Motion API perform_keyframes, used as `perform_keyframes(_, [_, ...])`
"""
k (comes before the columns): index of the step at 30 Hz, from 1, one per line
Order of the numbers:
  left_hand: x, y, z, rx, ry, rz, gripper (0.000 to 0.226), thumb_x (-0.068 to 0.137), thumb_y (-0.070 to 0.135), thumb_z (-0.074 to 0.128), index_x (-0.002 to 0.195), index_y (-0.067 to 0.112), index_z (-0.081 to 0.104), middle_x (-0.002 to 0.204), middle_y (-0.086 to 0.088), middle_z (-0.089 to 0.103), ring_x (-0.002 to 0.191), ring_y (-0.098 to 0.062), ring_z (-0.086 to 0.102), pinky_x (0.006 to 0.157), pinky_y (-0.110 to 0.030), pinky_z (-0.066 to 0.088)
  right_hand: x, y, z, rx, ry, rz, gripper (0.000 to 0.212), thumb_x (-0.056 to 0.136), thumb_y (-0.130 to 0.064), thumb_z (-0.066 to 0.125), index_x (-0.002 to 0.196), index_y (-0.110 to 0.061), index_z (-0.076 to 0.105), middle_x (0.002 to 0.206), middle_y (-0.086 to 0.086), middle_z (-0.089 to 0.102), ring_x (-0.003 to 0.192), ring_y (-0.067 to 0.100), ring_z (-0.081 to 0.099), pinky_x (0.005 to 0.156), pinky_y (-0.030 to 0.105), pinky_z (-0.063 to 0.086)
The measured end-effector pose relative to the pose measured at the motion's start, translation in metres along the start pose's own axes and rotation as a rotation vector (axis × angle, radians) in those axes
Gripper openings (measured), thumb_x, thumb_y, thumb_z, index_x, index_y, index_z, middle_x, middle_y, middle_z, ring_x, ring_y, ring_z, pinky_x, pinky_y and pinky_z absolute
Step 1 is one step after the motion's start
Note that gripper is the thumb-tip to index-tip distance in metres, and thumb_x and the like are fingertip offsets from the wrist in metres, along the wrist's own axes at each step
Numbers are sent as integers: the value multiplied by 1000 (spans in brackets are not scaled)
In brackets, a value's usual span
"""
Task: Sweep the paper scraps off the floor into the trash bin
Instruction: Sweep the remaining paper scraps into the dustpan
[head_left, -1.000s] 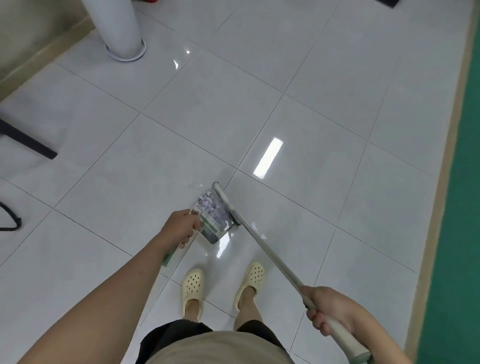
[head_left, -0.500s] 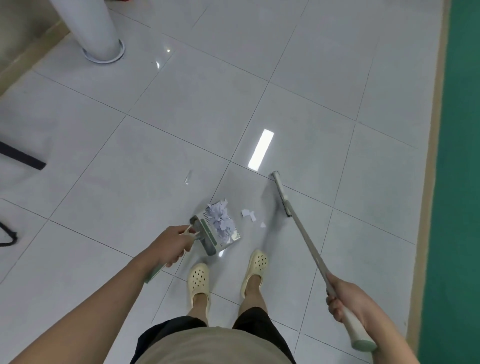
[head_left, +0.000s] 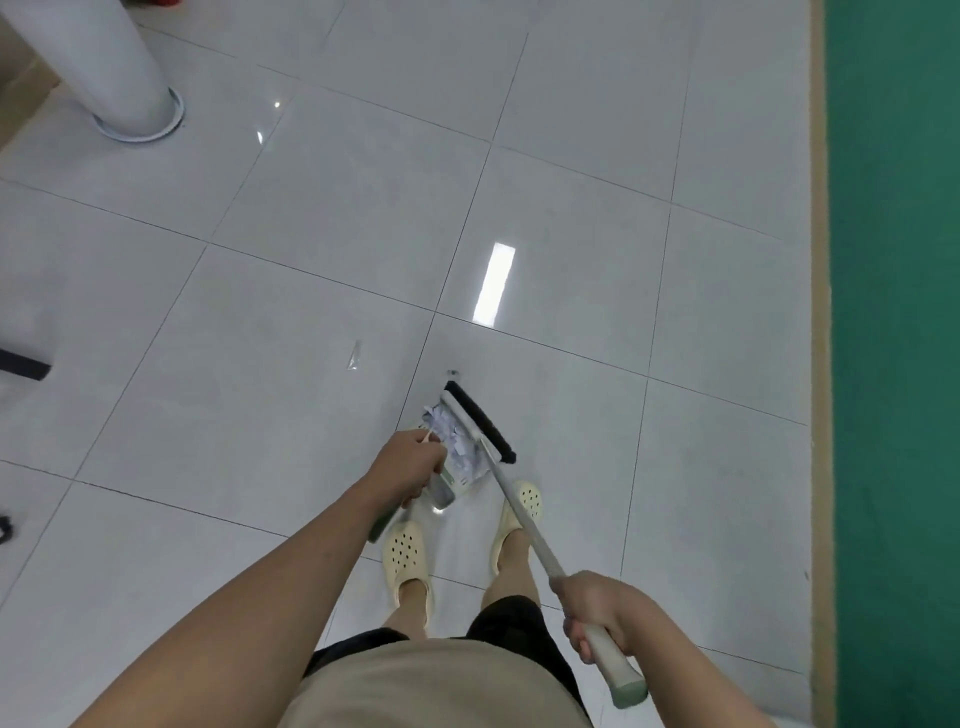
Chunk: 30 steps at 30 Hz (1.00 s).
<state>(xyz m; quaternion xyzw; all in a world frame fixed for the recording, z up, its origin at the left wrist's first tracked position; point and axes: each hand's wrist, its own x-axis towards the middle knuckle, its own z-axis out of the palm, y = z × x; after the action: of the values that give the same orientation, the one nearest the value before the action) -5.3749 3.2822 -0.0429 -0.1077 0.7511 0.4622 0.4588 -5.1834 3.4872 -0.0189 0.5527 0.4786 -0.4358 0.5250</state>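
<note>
Both hands were busy when I looked down through the head camera. My left hand was curled around the handle of the dustpan, gripping it just behind the pan, with the green end of the handle sticking out below the wrist. Just beyond that hand's knuckles the pan sat low at the floor, and the paper scraps lay heaped inside it as a white, crumpled pile. I could not tell whether the pan's lip was touching the tiles.

My right hand was clenched around the grip of the broom, close to the pale cap at the top of the pole. From that hand the pole ran forward and to the left, crossing over my right shoe, to the broom's dark head, which lay right against the far side of the dustpan, beside the scraps. My left shoe stood just below the left hand.

Forward of the left hand, a small clear scrap lay alone on a tile, well apart from the pan. Far off to the left of that hand a white column stood on its round base. To the right of the right hand a green strip ran along the edge of the tiled floor.
</note>
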Motion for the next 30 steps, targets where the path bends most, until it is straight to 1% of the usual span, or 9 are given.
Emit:
perform_keyframes(3, [-4, -3, -3, -3, 2, 26, 26, 77, 2, 50, 95, 16, 62, 66, -7, 40, 46, -14, 31, 44, -24, 27, -24, 14, -16, 34, -15, -1, 23, 92, -33, 46, 81, -14, 41, 54, 2, 42, 40, 14, 30, 43, 17, 28])
perform_keyframes(6, [-9, -12, -9, -5, 7, 10, 19, 77, 4, 51, 93, 7, 61, 72, -9, 41, 48, -15, 33, 43, -23, 28, -46, 29, -43, 146, -15, -6, 29, 93, -35, 52, 74, -17, 39, 58, 2, 41, 40, 12, 29, 41, 16, 24])
perform_keyframes(9, [-20, -27, -20, -44, 35, -28, 28, 70, 13, 51, 95, 5, 60, 65, -7, 40, 46, -16, 32, 46, -24, 30, -67, 38, -63, 284, -17, 12, 42, 96, -43, 54, 66, -16, 41, 58, 3, 39, 35, 12, 29, 37, 14, 22])
perform_keyframes(13, [-33, -51, -35, -103, 85, -32, 24, 84, 4, 51, 102, 9, 65, 59, -5, 42, 46, -15, 34, 46, -25, 32, -83, 31, -71, 298, 46, -26, 47, 94, -46, 56, 62, -16, 39, 58, 4, 37, 33, 13, 27, 37, 13, 20])
perform_keyframes(16, [-44, -65, -50, -167, 151, -55, 8, 87, 7, 51, 87, 6, 60, 54, -2, 44, 44, -15, 36, 46, -26, 33, -88, 11, -69, 307, 85, -79, 47, 96, -47, 53, 63, -17, 36, 57, 3, 35, 33, 12, 25, 36, 13, 21])
perform_keyframes(19, [-54, -77, -68, -280, 205, -101, 10, 86, 4, 50, 80, 10, 55, 54, -5, 43, 45, -16, 34, 47, -26, 32, -88, -24, -60, 227, 134, -149, 42, 99, -44, 50, 70, -16, 37, 55, 3, 37, 34, 11, 25, 35, 14, 23])
perform_keyframes(24, [-63, -95, -99, -453, 274, -193, 19, 81, -1, 48, 87, 16, 54, 57, -4, 35, 45, -14, 27, 47, -23, 27, -90, -106, -24, -17, 224, -328, 45, 95, -48, 56, 80, -8, 45, 54, 4, 42, 36, 13, 31, 35, 17, 30])
perform_keyframes(27, [-64, -104, -118, -476, 308, -225, 17, 81, -1, 48, 84, 15, 51, 57, -4, 35, 46, -13, 26, 48, -22, 26, -73, -156, -1, -156, 286, -388, 40, 99, -40, 52, 86, -2, 50, 52, 8, 43, 35, 17, 35, 37, 20, 34])
perform_keyframes(30, [-62, -109, -131, -448, 304, -237, 15, 81, 1, 50, 82, 15, 54, 54, -4, 36, 45, -14, 27, 48, -22, 26, -51, -200, 26, -239, 314, -404, 28, 102, -25, 45, 104, 1, 54, 47, 8, 45, 34, 18, 39, 38, 21, 36])
